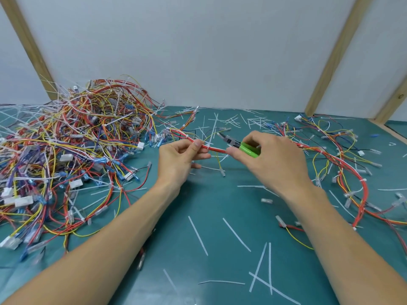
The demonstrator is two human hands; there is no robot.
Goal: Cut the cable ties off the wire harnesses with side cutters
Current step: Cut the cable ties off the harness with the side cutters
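A red and yellow wire harness (217,149) stretches between my two hands above the green mat. My left hand (180,159) pinches it between thumb and fingers. My right hand (273,157) grips the green-handled side cutters (244,147) and also pinches the harness with thumb and forefinger. The cutters' dark jaws (224,137) point up and left, just above the harness. The harness runs on to the right and curves down the mat (361,190), with white cable ties (362,180) on it.
A big tangled pile of harnesses (72,146) with white connectors fills the left side. Cut white tie strips (198,235) lie scattered over the green mat (220,205). A white wall with wooden posts (330,62) closes the back.
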